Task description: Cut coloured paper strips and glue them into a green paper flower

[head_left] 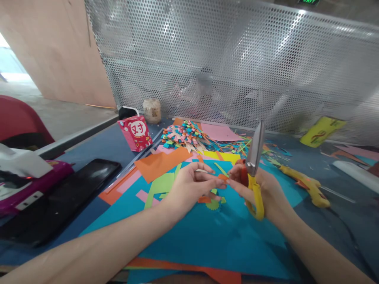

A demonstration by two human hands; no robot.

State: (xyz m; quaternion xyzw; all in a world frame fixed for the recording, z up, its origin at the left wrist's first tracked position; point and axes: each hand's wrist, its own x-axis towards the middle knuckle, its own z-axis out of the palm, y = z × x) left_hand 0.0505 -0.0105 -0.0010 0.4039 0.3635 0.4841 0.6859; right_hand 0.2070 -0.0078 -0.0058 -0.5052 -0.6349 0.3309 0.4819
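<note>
My left hand (192, 185) pinches a small orange paper piece (223, 178) between thumb and fingers. The scissors (254, 169), with yellow and red handles, are hooked in my right hand (266, 189), their blades pointing up and away from the paper. My right fingertips reach the edge of the same orange piece. Beneath both hands lies a large blue paper sheet (192, 240). A green scalloped paper circle (213, 204) and other small cut scraps rest on it, partly hidden by my left hand.
A pile of colourful paper pieces (186, 134) is at the back. To the left are a pink drink box (136, 133), a black phone (59, 201) and a purple power strip (44, 185). A yellow glue gun (308, 185) lies right, its cord trailing. A perforated metal panel (207, 51) stands behind.
</note>
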